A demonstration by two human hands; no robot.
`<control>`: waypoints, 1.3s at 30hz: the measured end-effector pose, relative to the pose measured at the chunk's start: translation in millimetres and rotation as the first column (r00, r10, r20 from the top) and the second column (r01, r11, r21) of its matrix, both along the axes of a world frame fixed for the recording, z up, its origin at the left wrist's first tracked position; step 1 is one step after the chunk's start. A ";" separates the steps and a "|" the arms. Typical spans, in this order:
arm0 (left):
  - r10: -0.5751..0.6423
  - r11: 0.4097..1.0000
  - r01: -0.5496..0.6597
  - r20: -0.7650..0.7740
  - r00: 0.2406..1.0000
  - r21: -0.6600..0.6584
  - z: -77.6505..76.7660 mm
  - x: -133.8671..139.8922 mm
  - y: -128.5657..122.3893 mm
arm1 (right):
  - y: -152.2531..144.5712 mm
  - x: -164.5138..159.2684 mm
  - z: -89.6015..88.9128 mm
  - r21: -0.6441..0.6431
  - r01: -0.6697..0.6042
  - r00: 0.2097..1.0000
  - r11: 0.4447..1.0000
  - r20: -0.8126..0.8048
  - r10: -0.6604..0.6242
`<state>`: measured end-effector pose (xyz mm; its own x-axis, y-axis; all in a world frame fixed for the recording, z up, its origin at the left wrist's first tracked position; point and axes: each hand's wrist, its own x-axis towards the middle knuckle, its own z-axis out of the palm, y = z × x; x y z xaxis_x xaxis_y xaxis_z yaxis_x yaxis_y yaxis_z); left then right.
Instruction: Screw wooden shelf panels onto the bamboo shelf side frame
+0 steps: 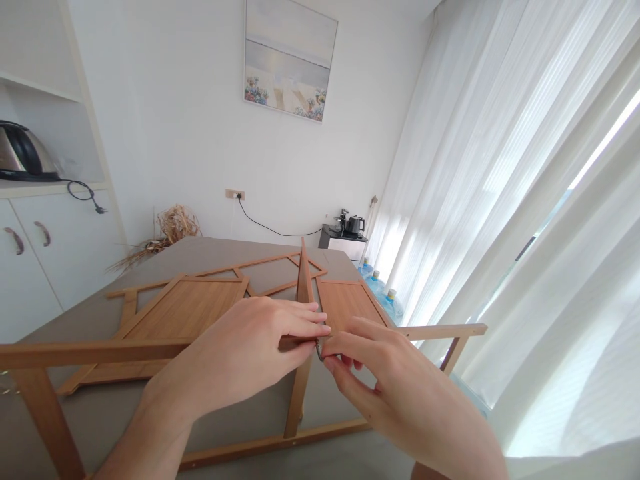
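- Two hands up close: the left hand is clamped on the wooden frame, fingers above and thumb below, while the right hand pinches a small metal piece right beside it.
- That metal piece is at the frame's top rail, mostly hidden, so can't tell what it is. Probably light, hard and easy to drop; I'd use thumb and fingertip.
- Frame's all thin bars, so I'm guessing stiff and fairly light, maybe a bit slippery if the wood's smooth. I'd grab the rail near a joint.
- Just past the hands, a board stands on edge. Likely stiff; hold it by the edges.
- Farther back, a flat panel lies on the table. I'd lift by its border, since the middle might flex.
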<state>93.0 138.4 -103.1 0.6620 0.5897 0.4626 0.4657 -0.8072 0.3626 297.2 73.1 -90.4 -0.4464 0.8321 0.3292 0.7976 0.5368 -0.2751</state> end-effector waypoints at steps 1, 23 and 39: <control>0.001 1.000 -0.001 0.001 1.000 0.001 -0.3 0.0 -0.1 | -0.1 0.1 0.2 -0.003 -0.001 1.000 1.000 0.003 0.001; -0.004 0.999 0.004 -0.003 1.000 0.032 0.6 0.4 -0.3 | 0.2 -0.1 1.9 -0.076 0.038 0.999 0.996 -0.002 -0.039; 0.012 1.000 -0.012 0.000 1.000 0.016 -4.6 -1.2 2.0 | -1.1 2.7 -0.9 0.000 0.015 0.998 1.000 -0.063 -0.015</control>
